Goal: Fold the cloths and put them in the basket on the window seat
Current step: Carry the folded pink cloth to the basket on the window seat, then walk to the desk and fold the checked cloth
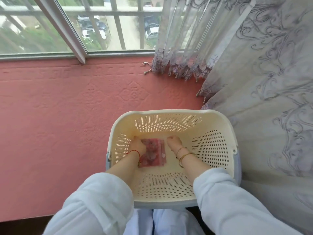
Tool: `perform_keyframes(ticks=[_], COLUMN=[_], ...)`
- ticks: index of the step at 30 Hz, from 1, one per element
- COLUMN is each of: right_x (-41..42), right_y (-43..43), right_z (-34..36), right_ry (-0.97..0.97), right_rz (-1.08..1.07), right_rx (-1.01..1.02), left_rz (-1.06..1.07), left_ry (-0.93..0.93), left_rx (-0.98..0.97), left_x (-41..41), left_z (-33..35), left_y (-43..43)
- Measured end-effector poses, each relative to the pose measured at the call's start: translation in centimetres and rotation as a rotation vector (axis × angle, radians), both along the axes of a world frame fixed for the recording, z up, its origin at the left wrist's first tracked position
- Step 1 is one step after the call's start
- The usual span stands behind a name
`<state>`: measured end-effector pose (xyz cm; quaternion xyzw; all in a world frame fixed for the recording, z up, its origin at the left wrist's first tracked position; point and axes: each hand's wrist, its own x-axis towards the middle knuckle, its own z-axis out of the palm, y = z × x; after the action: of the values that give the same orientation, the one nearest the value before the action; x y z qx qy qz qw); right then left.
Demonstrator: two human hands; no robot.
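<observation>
With our left hand (138, 146) gripping the folded cloth (153, 152) on the basket (169, 203) floor and our right hand (174, 143) loosely curled, empty, we judged it best laid flat, square.

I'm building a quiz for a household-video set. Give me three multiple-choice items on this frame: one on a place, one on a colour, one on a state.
1. Where does the folded cloth lie?
A. on the floor of the basket
B. on the window seat beside the basket
C. over the basket's rim

2. What colour is the window seat cover?
A. green
B. salmon pink
C. black

3. How does the left hand stand to the cloth?
A. raised above the rim
B. resting on it
C. outside the basket

Answers:
1 A: the cloth lies flat on the bottom, inside the walls.
2 B: the quilted cover is salmon pink.
3 B: the left hand lies on the cloth's left edge, while the right hand is beside it.
</observation>
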<state>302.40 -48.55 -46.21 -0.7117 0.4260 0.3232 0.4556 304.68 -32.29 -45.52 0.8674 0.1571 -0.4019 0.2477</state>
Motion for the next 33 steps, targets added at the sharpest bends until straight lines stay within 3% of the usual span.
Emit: perform_keyframes(ticks=[9,18,25,33], right_x=[-1.1,-8.4,-18.6,-35.5], right_y=[-0.8,-0.2,2.4,6.6], right_z=[10.2,18.5,24.8,28.2], right_ry=[-0.070,-0.433,-0.729,-0.896], right_rz=[-0.106,-0.208,-0.481,-0.818], right_rx=[0.177,0.253,0.224,0.110], left_rz=[0.111,0.126,-0.013,-0.269], left_ry=[-0.032,-0.262,-0.368,-0.249], left_rx=[-0.320,-0.694,-0.936,-1.081], left_x=[-0.2,-4.3,-11.1,-20.1], left_z=[10.0,19.8,26.1,30.0], left_y=[0.5,3.5,6.1,6.2])
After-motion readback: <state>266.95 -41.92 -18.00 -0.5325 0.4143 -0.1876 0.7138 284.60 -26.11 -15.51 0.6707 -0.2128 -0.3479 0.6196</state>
